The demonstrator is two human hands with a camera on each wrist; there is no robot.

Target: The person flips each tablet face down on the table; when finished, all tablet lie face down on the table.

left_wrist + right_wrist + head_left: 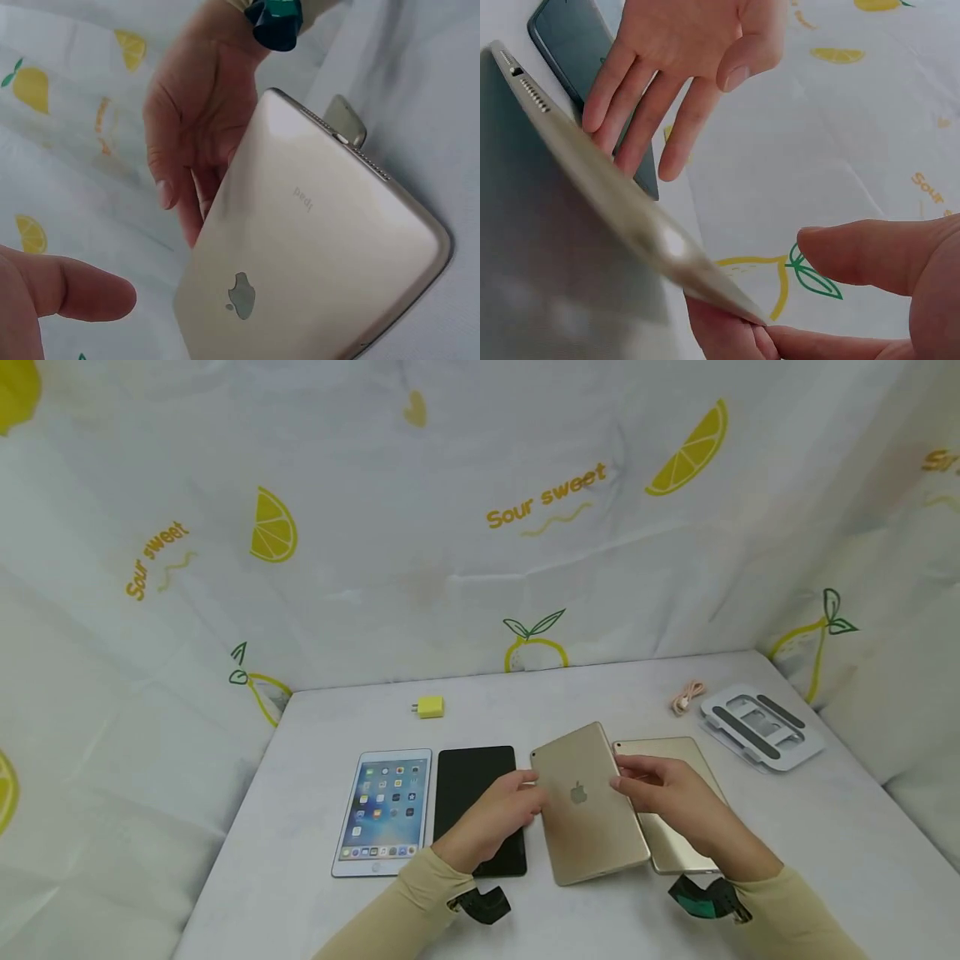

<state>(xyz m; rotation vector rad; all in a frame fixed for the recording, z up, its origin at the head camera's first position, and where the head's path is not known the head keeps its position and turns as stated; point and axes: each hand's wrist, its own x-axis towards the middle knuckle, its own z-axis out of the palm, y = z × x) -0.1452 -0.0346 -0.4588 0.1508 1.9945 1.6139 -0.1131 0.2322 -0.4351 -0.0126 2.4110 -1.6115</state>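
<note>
A gold iPad (592,827) is tilted, back upward, its right side raised off the table. My right hand (682,802) holds that raised edge, fingers hooked beneath it. In the right wrist view the right thumb (862,251) stands apart from the tablet (630,217). My left hand (498,818) is beside the tablet's left edge, fingers extended, over a black tablet (472,777); whether its fingertips touch the edge is unclear. The left thumb (90,289) is clear of the gold back (322,232). Another gold tablet (675,843) lies partly under the right hand.
A white tablet (375,852) with its screen lit lies at the left. Farther back are a yellow plug adapter (431,707), a coiled pinkish cable (686,697) and a white stand-like frame with grey strips (795,752). Lemon-printed fabric (420,610) rises behind the white table (255,860).
</note>
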